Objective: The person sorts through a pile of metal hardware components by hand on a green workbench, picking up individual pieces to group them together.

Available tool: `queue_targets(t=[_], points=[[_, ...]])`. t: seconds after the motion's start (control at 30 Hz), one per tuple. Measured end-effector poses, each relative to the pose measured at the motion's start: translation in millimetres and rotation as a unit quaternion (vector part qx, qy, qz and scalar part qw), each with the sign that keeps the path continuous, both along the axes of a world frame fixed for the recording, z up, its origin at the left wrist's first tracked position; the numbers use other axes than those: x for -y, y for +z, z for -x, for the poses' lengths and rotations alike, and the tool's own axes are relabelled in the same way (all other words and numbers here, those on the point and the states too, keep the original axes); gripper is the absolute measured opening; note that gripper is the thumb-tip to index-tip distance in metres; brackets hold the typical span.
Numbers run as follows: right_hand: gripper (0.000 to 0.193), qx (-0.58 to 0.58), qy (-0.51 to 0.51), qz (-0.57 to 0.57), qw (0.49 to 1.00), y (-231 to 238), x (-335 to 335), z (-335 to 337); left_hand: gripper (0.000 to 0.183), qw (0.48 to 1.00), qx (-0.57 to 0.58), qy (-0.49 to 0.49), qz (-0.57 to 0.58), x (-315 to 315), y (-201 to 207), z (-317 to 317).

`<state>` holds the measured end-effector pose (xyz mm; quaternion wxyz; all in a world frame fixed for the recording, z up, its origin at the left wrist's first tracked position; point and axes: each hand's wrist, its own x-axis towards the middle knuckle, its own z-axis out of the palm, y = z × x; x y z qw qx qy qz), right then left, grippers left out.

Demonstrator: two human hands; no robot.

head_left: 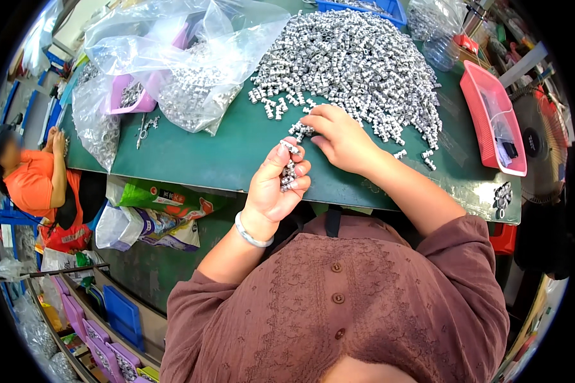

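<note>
- Small metal fittings (pixel 288 173) are being cupped in the left grip (pixel 280 169); one more is being pinched between its thumb and fingertips, the long axis seemingly being slanted down to the right.
- Loose fittings (pixel 298 132) are being reached by the right grip (pixel 310 133), just beyond the left grip; whether they are being pinched or only touched cannot be told, as the fingers are covering them.
- Beyond the right grip, the nearer of the two, a large pile (pixel 351 64) of like fittings is being borne by the green bench (pixel 198 153).
- Left of the left grip, below the bench edge, pale printed characters are being shown on a green bag (pixel 148 196); no marking is being made out on the fittings.
</note>
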<state>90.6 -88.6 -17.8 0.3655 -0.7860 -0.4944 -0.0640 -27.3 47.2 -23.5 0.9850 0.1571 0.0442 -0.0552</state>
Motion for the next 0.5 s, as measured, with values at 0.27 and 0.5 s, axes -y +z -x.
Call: queue_targets(t=[0.27,0.5], points=[[0.024,0.135,0.005,0.131,0.982,-4.8,-1.3,-1.5,0.018,0.991,0.000,-0.040,0.128,-4.2,-2.5,-1.0],[0.022,0.100,-0.001,0.140,0.985,1.0,11.5,2.1,0.016,0.994,-0.012,-0.036,0.099,-9.7,-7.5,1.4]])
